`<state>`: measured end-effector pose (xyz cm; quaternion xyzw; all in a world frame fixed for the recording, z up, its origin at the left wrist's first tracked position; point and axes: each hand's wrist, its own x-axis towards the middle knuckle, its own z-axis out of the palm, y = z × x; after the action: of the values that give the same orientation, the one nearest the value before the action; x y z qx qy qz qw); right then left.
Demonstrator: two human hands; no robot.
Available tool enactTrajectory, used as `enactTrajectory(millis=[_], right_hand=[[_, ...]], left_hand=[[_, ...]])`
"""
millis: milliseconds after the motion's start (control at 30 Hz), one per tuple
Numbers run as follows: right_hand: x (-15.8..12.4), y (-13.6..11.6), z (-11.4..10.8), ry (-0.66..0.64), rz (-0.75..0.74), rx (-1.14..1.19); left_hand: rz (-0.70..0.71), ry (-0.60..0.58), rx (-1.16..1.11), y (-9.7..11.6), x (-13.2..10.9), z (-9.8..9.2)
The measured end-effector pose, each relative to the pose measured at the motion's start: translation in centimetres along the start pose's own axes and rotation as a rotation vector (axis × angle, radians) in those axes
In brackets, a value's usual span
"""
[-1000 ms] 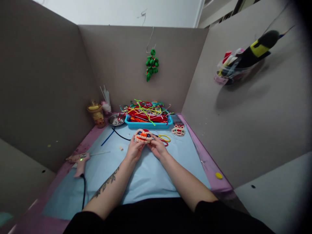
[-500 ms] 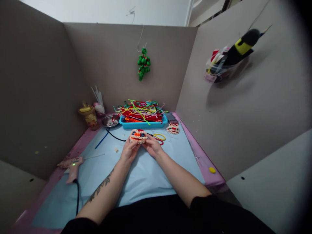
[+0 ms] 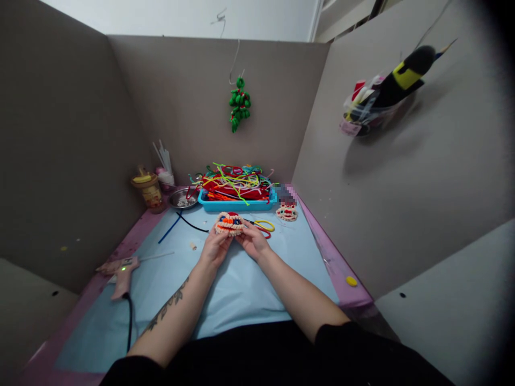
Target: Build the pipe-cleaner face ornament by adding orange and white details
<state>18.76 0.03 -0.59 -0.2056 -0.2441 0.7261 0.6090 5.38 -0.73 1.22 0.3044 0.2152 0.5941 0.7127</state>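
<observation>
Both hands hold one small pipe-cleaner lion head [image 3: 229, 225], cream with orange, blue and red parts, above the middle of the table. My left hand [image 3: 216, 246] grips its left side, thumb toward its lower edge. On its right side my right hand [image 3: 252, 241] is closed in the same way. The fingers behind it are hidden. Just beyond my right hand lie scissors [image 3: 264, 225] with a yellow and a red handle, their blades partly covered. A similar cream piece [image 3: 287, 213] with red and green parts lies farther right.
A blue tray [image 3: 237, 206] heaped with coloured pipe cleaners stands at the back, beside a metal bowl [image 3: 184, 199] and a cup [image 3: 148, 192]. A pink glue gun [image 3: 123, 273] with a lit green light lies left. Black and blue stems [image 3: 170, 227] lie nearby. Grey partitions [image 3: 217, 107] enclose the table.
The whole view has shifted slightly as the head moved. Both hands keep their hold on the lion head, with no clear change in grip.
</observation>
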Motion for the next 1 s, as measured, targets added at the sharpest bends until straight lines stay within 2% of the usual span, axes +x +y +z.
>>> enactTrajectory(millis=[233, 533, 733, 1000], right_hand=[[0.01, 0.10, -0.04, 0.061, 0.001, 0.006], [-0.17, 0.05, -0.12, 0.069, 0.025, 0.016], [-0.33, 0.12, 0.10, 0.059, -0.003, 0.007], [-0.14, -0.02, 0.00, 0.045, -0.032, -0.025]], left_hand=[[-0.015, 0.035, -0.006, 0.08, -0.07, 0.05], [-0.022, 0.037, -0.033, 0.27, -0.03, -0.33], [-0.017, 0.021, -0.034, 0.05, 0.14, -0.61], [-0.014, -0.061, 0.007, 0.07, -0.29, 0.04]])
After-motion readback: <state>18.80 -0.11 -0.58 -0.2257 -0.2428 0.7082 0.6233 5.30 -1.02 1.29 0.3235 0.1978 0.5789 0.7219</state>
